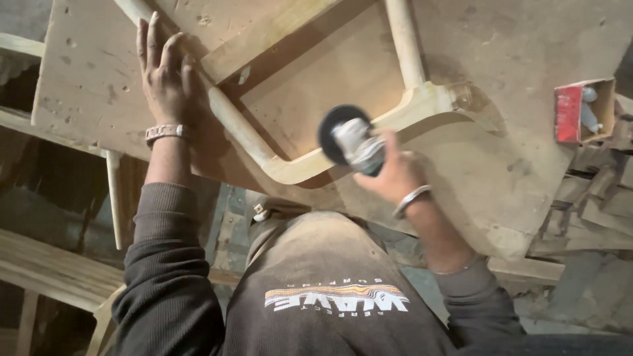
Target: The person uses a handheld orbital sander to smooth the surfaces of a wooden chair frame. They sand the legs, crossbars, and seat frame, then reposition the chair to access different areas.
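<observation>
A pale wooden chair frame [290, 168] with rounded corners and round legs lies on a dusty plywood work board [527, 72]. My left hand [166, 72] presses flat on the frame's left leg, fingers spread, a watch at the wrist. My right hand [393, 175] grips a small angle grinder [353, 142]; its dark disc meets the frame's curved front rail near the middle. A metal bangle sits on my right wrist.
A red and white open box [580, 111] with small parts rests at the board's right edge. Wood offcuts [593, 211] pile at the right. Another wooden frame [59, 264] stands lower left below the board.
</observation>
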